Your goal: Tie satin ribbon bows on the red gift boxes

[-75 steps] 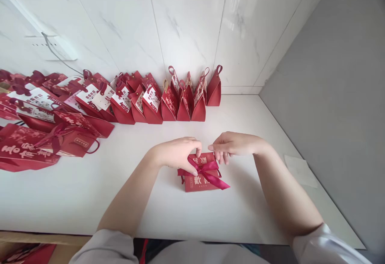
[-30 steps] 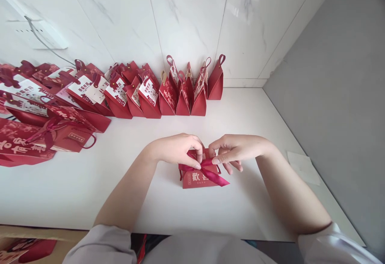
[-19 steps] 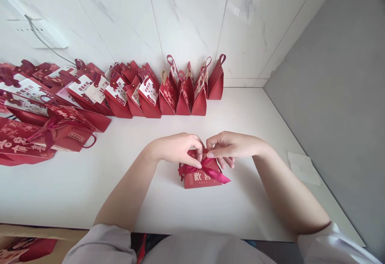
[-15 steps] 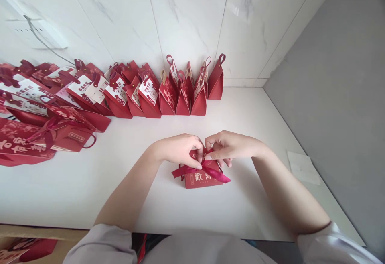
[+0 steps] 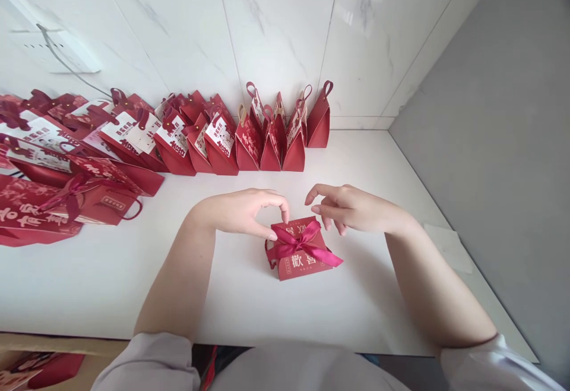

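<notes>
A small red box (image 5: 307, 265) with pale characters rests on the white table, and a magenta ribbon (image 5: 303, 242) is tied in a bow across its top. My left hand (image 5: 253, 211) is at the box's left upper edge, thumb and fingers apart, with the thumb tip by the ribbon's left loop. Whether the thumb touches the ribbon is hard to tell. To the upper right of the box, my right hand (image 5: 347, 207) hovers with loosely bent fingers apart and nothing between them.
Several red gift boxes (image 5: 222, 150) with looped handles stand along the tiled wall. More boxes (image 5: 102, 204) crowd the left side. A white paper (image 5: 447, 248) lies at the table's right edge. A wall socket (image 5: 57, 51) with a cable is at upper left.
Both hands have come off the bow and moved apart, left hand leftward, right hand rightward and up. The bow is now uncovered, and the box has shifted slightly right.
</notes>
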`<move>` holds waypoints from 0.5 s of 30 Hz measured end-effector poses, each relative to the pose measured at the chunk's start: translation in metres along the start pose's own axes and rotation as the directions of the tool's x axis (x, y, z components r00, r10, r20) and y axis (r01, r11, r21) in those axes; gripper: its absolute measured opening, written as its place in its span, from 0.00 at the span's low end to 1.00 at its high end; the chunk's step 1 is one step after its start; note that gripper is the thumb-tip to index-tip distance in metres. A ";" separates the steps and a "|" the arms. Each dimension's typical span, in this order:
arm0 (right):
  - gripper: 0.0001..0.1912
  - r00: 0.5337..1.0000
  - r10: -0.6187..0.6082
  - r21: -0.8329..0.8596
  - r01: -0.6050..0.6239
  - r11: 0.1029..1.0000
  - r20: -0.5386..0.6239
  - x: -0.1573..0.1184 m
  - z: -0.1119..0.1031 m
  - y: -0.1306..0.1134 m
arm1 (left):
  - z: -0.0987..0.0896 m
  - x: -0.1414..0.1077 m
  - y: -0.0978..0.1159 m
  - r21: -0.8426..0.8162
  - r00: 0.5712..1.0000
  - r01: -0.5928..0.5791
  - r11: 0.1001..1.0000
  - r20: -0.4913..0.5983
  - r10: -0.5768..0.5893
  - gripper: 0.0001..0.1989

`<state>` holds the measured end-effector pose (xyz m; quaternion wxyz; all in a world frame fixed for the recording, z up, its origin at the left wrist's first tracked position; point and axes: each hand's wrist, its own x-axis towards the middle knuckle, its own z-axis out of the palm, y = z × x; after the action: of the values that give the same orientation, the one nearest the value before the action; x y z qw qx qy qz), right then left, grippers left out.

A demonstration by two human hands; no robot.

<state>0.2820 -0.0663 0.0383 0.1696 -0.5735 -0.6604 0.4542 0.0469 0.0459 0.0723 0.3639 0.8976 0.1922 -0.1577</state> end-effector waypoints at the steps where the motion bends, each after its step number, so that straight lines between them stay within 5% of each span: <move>1: 0.15 1.000 0.005 0.020 -0.005 1.000 0.023 -0.001 -0.002 0.000 | -0.001 0.000 0.000 -0.004 1.000 -0.025 1.000 0.005 0.025 0.13; 7: 0.18 0.967 -0.040 0.140 0.005 0.990 0.252 -0.001 -0.006 0.003 | 0.002 0.009 -0.005 -0.009 0.998 -0.038 0.999 0.053 0.038 0.09; 15: 0.13 0.937 -0.119 0.204 0.052 0.978 0.330 0.007 0.000 0.011 | 0.003 0.011 -0.007 -0.088 0.992 -0.124 0.988 0.012 0.125 0.08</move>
<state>0.2867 -0.0605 0.0278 0.1271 -0.4380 -0.6572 0.6001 0.0531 0.0506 0.0615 0.4133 0.8899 0.1392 -0.1339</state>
